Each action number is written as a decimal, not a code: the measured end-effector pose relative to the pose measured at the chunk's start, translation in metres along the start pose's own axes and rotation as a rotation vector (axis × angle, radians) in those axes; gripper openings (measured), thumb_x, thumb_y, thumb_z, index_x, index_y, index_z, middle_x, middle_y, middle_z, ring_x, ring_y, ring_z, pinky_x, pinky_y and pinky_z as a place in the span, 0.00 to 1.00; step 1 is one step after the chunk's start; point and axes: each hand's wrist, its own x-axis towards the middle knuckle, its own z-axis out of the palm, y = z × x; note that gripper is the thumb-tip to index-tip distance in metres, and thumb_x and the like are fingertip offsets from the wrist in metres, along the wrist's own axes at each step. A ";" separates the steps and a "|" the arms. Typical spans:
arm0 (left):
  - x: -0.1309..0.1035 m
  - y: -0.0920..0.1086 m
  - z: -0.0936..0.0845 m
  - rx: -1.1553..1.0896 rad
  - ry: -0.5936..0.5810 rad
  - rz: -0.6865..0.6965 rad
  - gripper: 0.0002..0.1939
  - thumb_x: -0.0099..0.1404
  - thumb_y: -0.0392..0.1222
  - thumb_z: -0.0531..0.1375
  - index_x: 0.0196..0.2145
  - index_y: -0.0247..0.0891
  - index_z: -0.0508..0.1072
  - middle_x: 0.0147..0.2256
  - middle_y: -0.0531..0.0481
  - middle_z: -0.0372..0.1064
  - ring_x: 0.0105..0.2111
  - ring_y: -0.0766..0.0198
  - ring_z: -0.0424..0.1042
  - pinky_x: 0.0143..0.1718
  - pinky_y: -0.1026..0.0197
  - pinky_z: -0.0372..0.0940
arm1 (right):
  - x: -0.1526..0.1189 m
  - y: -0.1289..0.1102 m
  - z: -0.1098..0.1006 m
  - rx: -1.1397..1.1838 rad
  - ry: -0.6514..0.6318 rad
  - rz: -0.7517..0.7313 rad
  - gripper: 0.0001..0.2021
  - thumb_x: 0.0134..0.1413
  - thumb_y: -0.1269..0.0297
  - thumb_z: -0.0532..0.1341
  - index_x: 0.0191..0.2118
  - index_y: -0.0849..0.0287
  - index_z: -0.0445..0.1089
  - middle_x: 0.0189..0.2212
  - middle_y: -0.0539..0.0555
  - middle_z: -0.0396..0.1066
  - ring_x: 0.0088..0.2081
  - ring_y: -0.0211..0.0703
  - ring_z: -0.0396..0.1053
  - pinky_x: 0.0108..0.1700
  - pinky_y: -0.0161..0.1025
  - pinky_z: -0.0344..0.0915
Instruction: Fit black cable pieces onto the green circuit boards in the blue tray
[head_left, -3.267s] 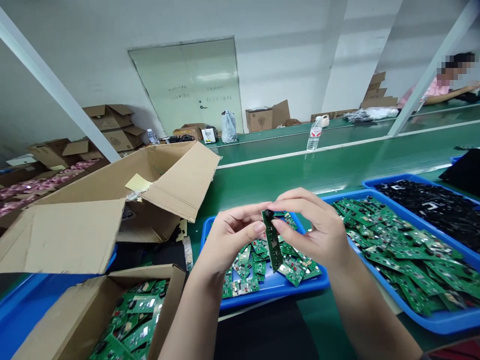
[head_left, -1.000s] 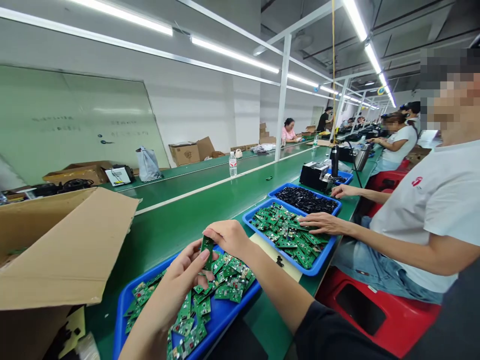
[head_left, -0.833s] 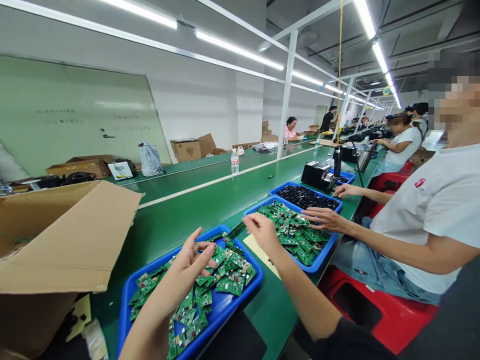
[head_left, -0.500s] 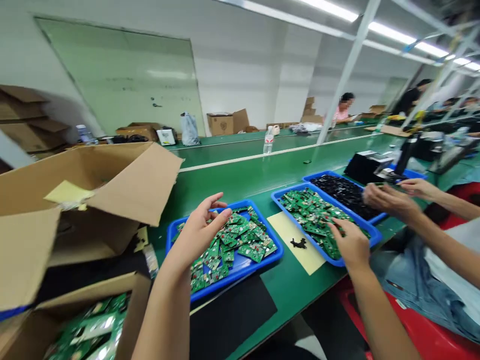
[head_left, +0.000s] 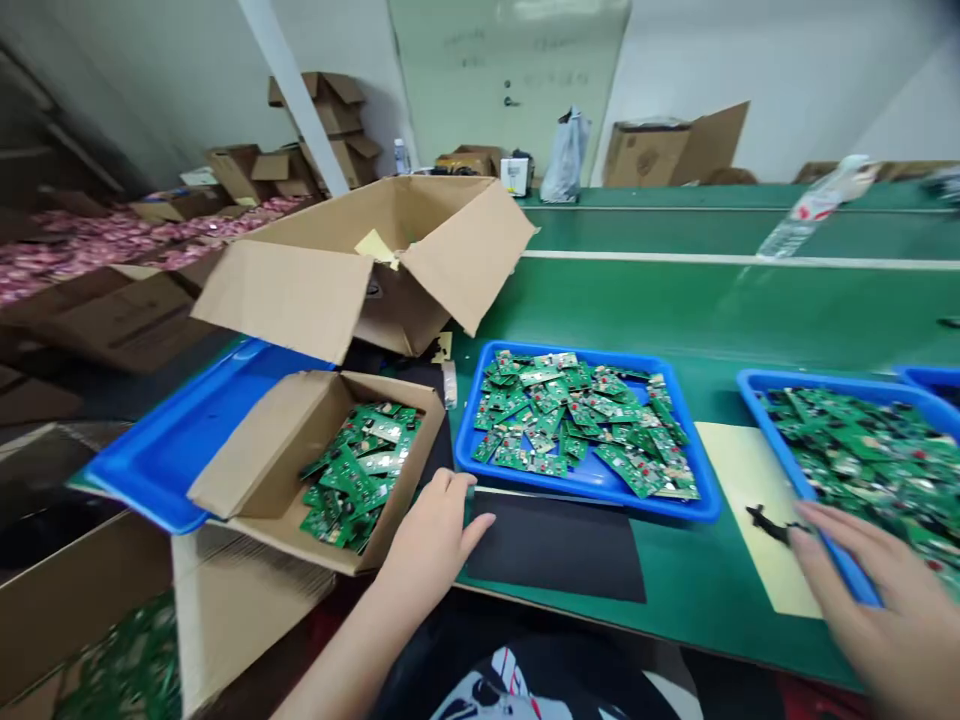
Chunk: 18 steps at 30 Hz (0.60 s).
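My left hand point(head_left: 439, 525) is beside the right wall of an open cardboard box point(head_left: 300, 475) holding green circuit boards point(head_left: 356, 480). Its thumb and fingers are apart, over the left edge of a black sheet point(head_left: 559, 548). My right hand point(head_left: 881, 590), blurred by motion, is at the near left rim of the right blue tray point(head_left: 761, 400), which is full of green boards. Its fingertips are by a small black piece point(head_left: 766, 523) on a yellow sheet point(head_left: 739, 480); whether they grip anything is unclear. Another blue tray point(head_left: 480, 400) of boards lies between the hands.
A large open carton point(head_left: 442, 290) stands behind the small box, with a blue tray point(head_left: 180, 440) at left. Below is another carton of boards point(head_left: 124, 660). A plastic bottle point(head_left: 814, 210) and grey bag point(head_left: 568, 155) stand at the back.
The view has swung left and down. My left hand has gone from above the middle tray to beside the small box. My right hand has moved from over the right tray's boards to its near rim.
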 end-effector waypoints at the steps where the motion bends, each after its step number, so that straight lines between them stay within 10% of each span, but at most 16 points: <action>1: -0.004 -0.008 0.008 -0.031 -0.014 -0.086 0.13 0.61 0.39 0.60 0.43 0.34 0.68 0.41 0.42 0.65 0.44 0.51 0.70 0.47 0.49 0.65 | -0.001 -0.017 0.009 0.106 -0.122 -0.076 0.17 0.60 0.51 0.52 0.42 0.56 0.72 0.40 0.60 0.74 0.42 0.56 0.73 0.47 0.52 0.70; 6: -0.005 -0.019 0.031 -0.334 0.035 -0.284 0.14 0.57 0.41 0.60 0.41 0.37 0.66 0.41 0.44 0.61 0.42 0.52 0.69 0.47 0.48 0.63 | -0.018 -0.103 0.061 0.485 -0.526 -0.418 0.13 0.63 0.62 0.54 0.49 0.55 0.71 0.47 0.56 0.73 0.48 0.46 0.72 0.47 0.42 0.73; 18: 0.002 -0.015 0.035 -0.741 -0.009 -0.146 0.12 0.59 0.47 0.56 0.35 0.36 0.66 0.27 0.54 0.61 0.24 0.68 0.60 0.28 0.65 0.58 | -0.015 -0.145 0.084 0.518 -0.523 -0.445 0.15 0.64 0.65 0.52 0.52 0.58 0.68 0.44 0.59 0.72 0.45 0.49 0.73 0.44 0.45 0.74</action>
